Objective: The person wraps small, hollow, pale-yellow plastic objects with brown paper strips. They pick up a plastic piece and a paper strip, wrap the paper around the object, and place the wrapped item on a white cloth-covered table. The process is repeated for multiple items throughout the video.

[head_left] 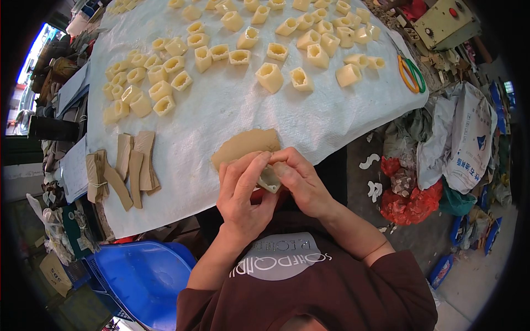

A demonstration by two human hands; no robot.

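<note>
Left hand (243,190) and right hand (302,182) are both pinching a little pale piece (269,180), just by the brown sheet (243,147) on the bench (185,176); yellow hollow blocks (271,83) everywhere behind.

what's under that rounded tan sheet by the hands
White covering shows around the far edge of the rounded tan sheet, which appears to lie on it. What's directly beneath is hidden; the left hand and right hand also block part of its near side.

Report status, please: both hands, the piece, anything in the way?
Left hand, right hand: on small hollow piece. Brown sheet just beyond. No obstruction seen.
</note>
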